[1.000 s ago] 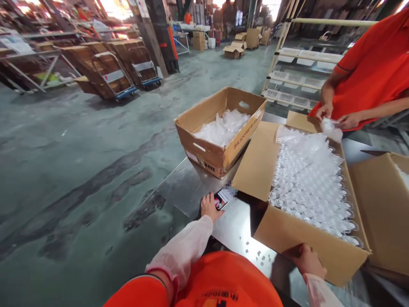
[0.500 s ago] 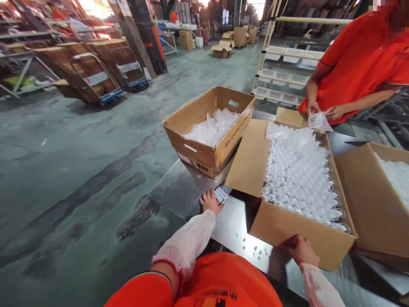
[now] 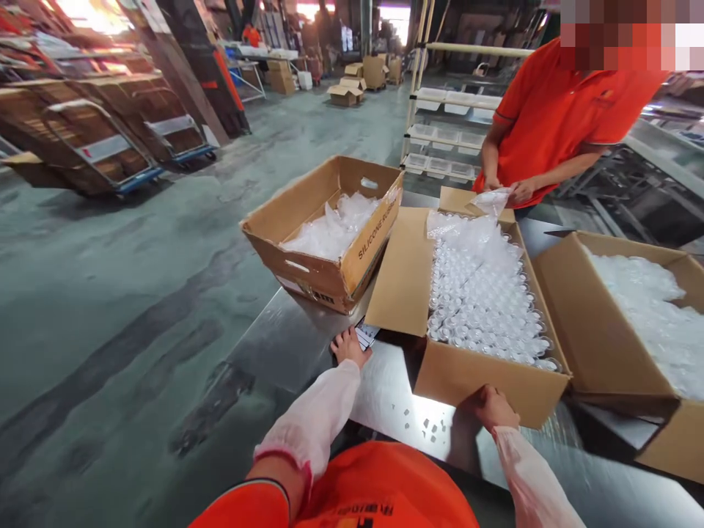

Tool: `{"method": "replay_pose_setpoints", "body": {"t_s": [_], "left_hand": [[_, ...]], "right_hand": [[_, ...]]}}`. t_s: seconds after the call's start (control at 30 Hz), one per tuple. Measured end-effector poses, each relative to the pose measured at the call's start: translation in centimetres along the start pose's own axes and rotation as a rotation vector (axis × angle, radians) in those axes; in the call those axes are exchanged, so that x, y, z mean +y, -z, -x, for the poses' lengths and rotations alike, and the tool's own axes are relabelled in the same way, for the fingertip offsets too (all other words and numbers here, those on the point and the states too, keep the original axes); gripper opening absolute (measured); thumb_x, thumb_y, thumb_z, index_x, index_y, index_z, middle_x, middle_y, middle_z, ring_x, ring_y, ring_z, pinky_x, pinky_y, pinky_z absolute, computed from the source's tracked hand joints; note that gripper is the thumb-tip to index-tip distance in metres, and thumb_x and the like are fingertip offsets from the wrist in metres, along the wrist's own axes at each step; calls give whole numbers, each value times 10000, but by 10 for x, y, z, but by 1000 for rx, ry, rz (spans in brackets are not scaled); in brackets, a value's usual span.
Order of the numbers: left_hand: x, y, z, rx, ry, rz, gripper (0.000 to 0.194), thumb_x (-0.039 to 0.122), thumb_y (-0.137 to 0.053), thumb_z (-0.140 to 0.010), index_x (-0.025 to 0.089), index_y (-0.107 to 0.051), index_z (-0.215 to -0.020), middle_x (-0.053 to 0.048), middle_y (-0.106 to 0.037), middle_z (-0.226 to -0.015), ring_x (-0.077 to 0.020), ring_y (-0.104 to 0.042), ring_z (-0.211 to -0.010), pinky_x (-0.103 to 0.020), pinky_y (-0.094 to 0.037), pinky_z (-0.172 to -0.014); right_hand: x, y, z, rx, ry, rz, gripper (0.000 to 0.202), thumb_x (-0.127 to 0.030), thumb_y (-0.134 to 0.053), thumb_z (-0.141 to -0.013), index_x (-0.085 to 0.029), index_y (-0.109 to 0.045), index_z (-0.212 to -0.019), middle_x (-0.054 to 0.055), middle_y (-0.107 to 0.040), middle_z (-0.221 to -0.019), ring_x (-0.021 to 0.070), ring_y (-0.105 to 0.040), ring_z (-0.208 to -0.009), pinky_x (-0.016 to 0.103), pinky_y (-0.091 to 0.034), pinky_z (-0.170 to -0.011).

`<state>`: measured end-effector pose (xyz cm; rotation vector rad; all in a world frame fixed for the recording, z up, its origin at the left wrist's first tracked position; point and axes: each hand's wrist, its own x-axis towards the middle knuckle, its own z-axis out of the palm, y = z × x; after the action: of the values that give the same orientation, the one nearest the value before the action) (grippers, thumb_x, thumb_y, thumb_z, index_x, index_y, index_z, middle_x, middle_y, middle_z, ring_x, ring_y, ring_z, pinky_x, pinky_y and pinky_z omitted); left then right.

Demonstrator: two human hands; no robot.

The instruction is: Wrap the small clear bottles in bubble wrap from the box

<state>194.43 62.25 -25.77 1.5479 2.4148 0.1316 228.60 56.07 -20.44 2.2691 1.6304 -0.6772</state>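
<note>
My left hand (image 3: 350, 347) rests on the metal table with its fingers spread, touching the near end of a flat, dark-edged, phone-like thing (image 3: 366, 335). The far end of that thing lies by the side flap of an open carton (image 3: 492, 378). Rows of clear, round-rimmed plastic pieces (image 3: 478, 301) fill this carton, with clear plastic bags (image 3: 467, 233) over the far part. Low on the front flap, my right hand (image 3: 498, 408) is closed at the cardboard edge; some of its fingertips are hidden. White sleeves cover both my forearms.
A cardboard box (image 3: 352, 275) with clear bags stands at the table's left edge. Another carton (image 3: 616, 345) of clear bags sits to the right. Across the table, a co-worker in orange (image 3: 555, 125) handles a clear bag. Small scraps (image 3: 429, 425) lie on the metal table (image 3: 379, 396).
My view has turned to the right, so more of the right carton shows. The co-worker's hands have shifted over the filled carton with the bag. Both my hands keep their places.
</note>
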Motion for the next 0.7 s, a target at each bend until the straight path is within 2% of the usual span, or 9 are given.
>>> {"method": "replay_pose_setpoints", "body": {"t_s": [0.33,0.47,0.57,0.7], "left_hand": [[1,7,6,-19,-64,-52,721,419,-570,-702,159,-362,-1342,-174,-534,-1256,-322,-445,-1154,-495,-352,-924],[5,7,11,-12,-34,-119,765,436,-589,-706,211,-312,-1383,-158,-450,-1367,-328,-364,-1257,-559,-316,-973],[21,6,26,33,-66,-96,762,450,-595,-713,177,-339,-1377,-173,-339,-1452,-356,-263,-1330,-598,-296,-996],[67,-5,63,222,-270,134,526,408,-465,-816,203,-465,-1301,-123,-439,-1384,-287,-345,-1307,-450,-327,-1066]], "right_hand": [[2,-1,5,40,-31,-74,239,-228,-595,-758,-150,-553,-980,135,-567,-1118,274,-576,-1045,445,-386,-852],[6,-5,11,99,1,-88,226,-238,-578,-762,-156,-556,-972,128,-574,-1114,270,-595,-1016,454,-381,-869],[18,-8,17,147,57,-88,166,-238,-555,-769,-186,-571,-926,97,-609,-1060,265,-620,-967,462,-385,-878],[51,-22,16,228,253,-168,131,-232,-531,-743,-245,-584,-861,41,-668,-940,259,-638,-912,437,-442,-824]]}}
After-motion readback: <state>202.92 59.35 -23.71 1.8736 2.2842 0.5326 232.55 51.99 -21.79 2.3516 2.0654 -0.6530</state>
